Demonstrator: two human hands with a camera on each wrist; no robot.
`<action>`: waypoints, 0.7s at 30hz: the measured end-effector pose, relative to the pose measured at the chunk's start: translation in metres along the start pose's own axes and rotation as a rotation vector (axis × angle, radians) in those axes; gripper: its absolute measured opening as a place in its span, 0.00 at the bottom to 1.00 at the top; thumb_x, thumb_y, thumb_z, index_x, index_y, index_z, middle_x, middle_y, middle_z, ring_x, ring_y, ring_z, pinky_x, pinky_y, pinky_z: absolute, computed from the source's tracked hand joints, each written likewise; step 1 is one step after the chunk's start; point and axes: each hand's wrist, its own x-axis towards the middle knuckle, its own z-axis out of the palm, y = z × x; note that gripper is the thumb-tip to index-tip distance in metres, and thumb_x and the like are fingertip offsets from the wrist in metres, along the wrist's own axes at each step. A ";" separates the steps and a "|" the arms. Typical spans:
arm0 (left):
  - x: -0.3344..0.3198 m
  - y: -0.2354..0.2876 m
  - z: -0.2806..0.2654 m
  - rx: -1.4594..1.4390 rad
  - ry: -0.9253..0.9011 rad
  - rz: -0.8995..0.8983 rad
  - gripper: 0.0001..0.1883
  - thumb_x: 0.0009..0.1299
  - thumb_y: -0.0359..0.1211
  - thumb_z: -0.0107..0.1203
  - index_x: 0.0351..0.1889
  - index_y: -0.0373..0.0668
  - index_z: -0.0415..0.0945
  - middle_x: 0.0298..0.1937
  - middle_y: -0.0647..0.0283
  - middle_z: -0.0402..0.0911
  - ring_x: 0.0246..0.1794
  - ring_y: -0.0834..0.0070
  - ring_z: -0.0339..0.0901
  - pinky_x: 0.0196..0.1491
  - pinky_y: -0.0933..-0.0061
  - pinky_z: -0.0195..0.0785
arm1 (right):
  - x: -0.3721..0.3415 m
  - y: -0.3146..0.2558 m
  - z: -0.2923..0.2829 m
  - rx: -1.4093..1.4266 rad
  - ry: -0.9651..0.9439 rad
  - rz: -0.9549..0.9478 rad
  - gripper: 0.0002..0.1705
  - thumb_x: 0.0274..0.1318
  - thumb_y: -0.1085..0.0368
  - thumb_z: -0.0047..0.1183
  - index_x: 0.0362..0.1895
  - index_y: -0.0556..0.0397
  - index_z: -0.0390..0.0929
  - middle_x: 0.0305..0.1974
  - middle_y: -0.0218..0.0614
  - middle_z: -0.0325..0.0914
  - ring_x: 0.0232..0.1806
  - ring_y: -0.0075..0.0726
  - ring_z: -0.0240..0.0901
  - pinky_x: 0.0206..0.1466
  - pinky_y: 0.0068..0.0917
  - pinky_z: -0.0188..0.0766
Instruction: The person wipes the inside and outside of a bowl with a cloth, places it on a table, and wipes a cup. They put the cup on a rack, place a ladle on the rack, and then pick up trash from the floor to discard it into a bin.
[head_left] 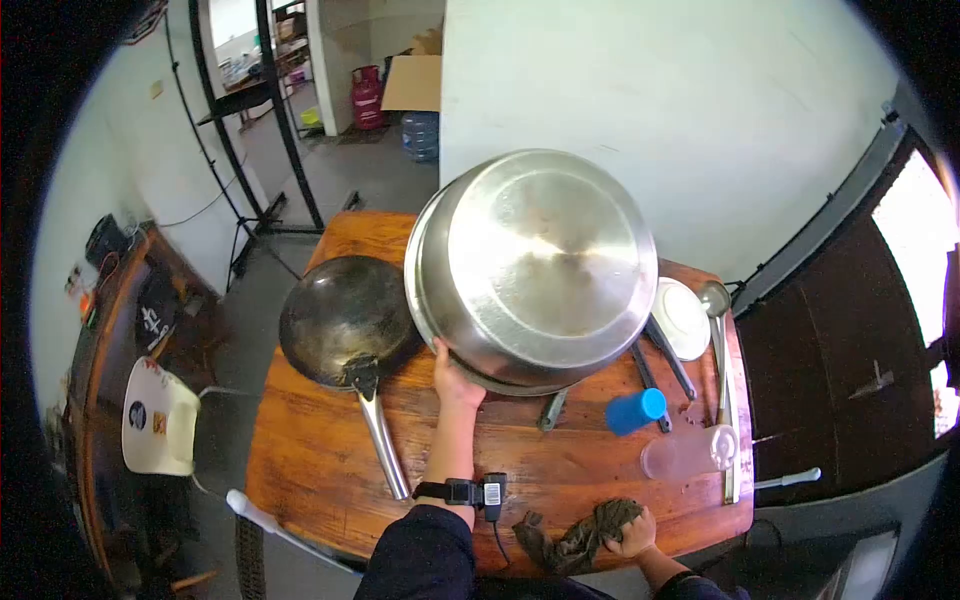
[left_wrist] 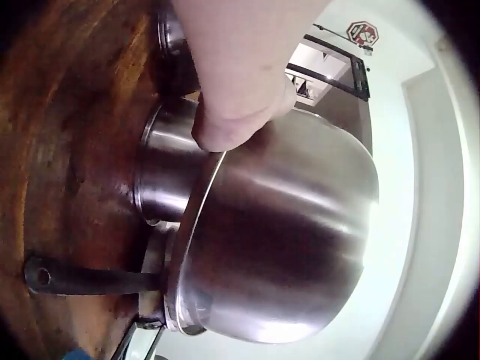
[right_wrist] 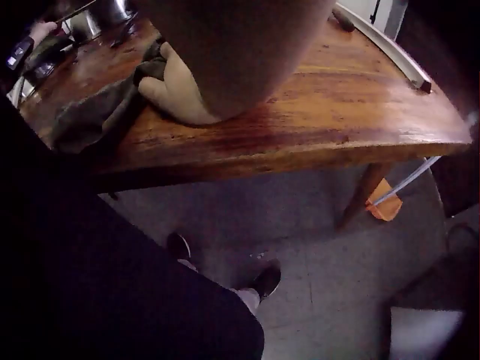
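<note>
A large stainless steel pot [head_left: 550, 260] is tipped over, its round base facing up toward me in the head view. My left hand [head_left: 455, 384] grips its near rim, thumb on the outside; the other fingers are hidden. Below the rim, in the left wrist view, stand a smaller steel pot [left_wrist: 169, 165] and a pan with a black handle [left_wrist: 97, 279]. At the table's front edge, my right hand [head_left: 632, 535] clutches a crumpled dark rag [head_left: 572, 542], which lies on the wood. In the right wrist view the forearm partly covers that hand.
Left of the pot lies a dark wok [head_left: 345, 315], handle toward me. On the right are a blue cup [head_left: 632, 412], a clear plastic cup [head_left: 690, 453] on its side, a white plate [head_left: 682, 320] and a ladle [head_left: 715, 298]. A white chair [head_left: 160, 420] stands left of the table.
</note>
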 end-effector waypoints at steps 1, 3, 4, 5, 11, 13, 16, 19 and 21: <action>0.007 -0.002 -0.009 0.007 -0.071 0.021 0.31 0.61 0.54 0.34 0.55 0.42 0.53 0.57 0.55 0.55 0.57 0.58 0.51 0.57 0.55 0.43 | 0.000 -0.001 -0.003 -0.032 -0.080 0.044 0.28 0.25 0.42 0.50 0.32 0.46 0.75 0.37 0.36 0.69 0.43 0.42 0.60 0.44 0.40 0.58; 0.014 -0.003 -0.020 -0.061 -0.086 0.017 0.28 0.61 0.52 0.39 0.53 0.42 0.58 0.56 0.59 0.58 0.55 0.60 0.54 0.56 0.55 0.45 | 0.007 -0.011 -0.023 -0.025 -0.119 0.048 0.27 0.25 0.43 0.51 0.32 0.45 0.75 0.38 0.36 0.69 0.43 0.43 0.61 0.43 0.39 0.58; 0.016 -0.004 -0.023 -0.064 -0.070 0.011 0.28 0.61 0.52 0.38 0.53 0.42 0.58 0.56 0.59 0.58 0.55 0.60 0.54 0.56 0.55 0.45 | 0.011 -0.014 -0.028 -0.021 -0.134 0.048 0.27 0.24 0.44 0.51 0.32 0.45 0.75 0.39 0.37 0.69 0.43 0.43 0.61 0.43 0.39 0.59; 0.016 -0.005 -0.024 -0.067 -0.056 0.006 0.28 0.61 0.52 0.38 0.53 0.42 0.58 0.56 0.59 0.58 0.55 0.60 0.55 0.56 0.55 0.45 | 0.014 -0.014 -0.026 0.044 0.016 -0.017 0.26 0.24 0.45 0.51 0.31 0.46 0.74 0.37 0.37 0.69 0.41 0.45 0.62 0.41 0.40 0.59; 0.023 -0.008 -0.031 -0.065 -0.010 -0.016 0.29 0.62 0.53 0.36 0.52 0.41 0.57 0.55 0.58 0.59 0.55 0.59 0.55 0.55 0.53 0.47 | 0.009 -0.004 -0.013 0.107 0.214 -0.087 0.26 0.26 0.48 0.50 0.34 0.49 0.72 0.37 0.38 0.67 0.38 0.46 0.63 0.39 0.42 0.58; 0.022 -0.009 -0.033 -0.073 0.013 -0.014 0.29 0.62 0.53 0.35 0.52 0.41 0.57 0.55 0.57 0.59 0.55 0.59 0.55 0.54 0.53 0.47 | 0.007 0.000 -0.005 0.135 0.201 -0.082 0.26 0.27 0.48 0.50 0.35 0.48 0.71 0.38 0.38 0.66 0.39 0.45 0.62 0.39 0.41 0.58; 0.024 -0.012 -0.040 -0.063 -0.026 -0.007 0.28 0.62 0.52 0.35 0.52 0.41 0.58 0.54 0.57 0.60 0.54 0.59 0.56 0.54 0.54 0.48 | 0.005 -0.002 -0.005 0.142 0.173 -0.010 0.24 0.23 0.46 0.52 0.32 0.40 0.75 0.41 0.33 0.68 0.43 0.47 0.61 0.39 0.40 0.61; 0.032 -0.015 -0.054 -0.074 -0.051 -0.012 0.27 0.62 0.52 0.35 0.50 0.41 0.60 0.53 0.58 0.61 0.53 0.61 0.57 0.53 0.56 0.50 | 0.005 -0.001 -0.001 0.148 0.187 -0.028 0.25 0.22 0.46 0.52 0.32 0.39 0.74 0.42 0.33 0.67 0.42 0.46 0.61 0.40 0.40 0.60; 0.032 -0.016 -0.053 -0.090 -0.040 -0.020 0.26 0.62 0.51 0.35 0.50 0.41 0.61 0.52 0.58 0.63 0.52 0.61 0.59 0.53 0.57 0.51 | 0.008 -0.002 -0.005 0.137 0.210 -0.050 0.24 0.23 0.45 0.52 0.31 0.40 0.75 0.40 0.34 0.68 0.41 0.46 0.61 0.40 0.39 0.60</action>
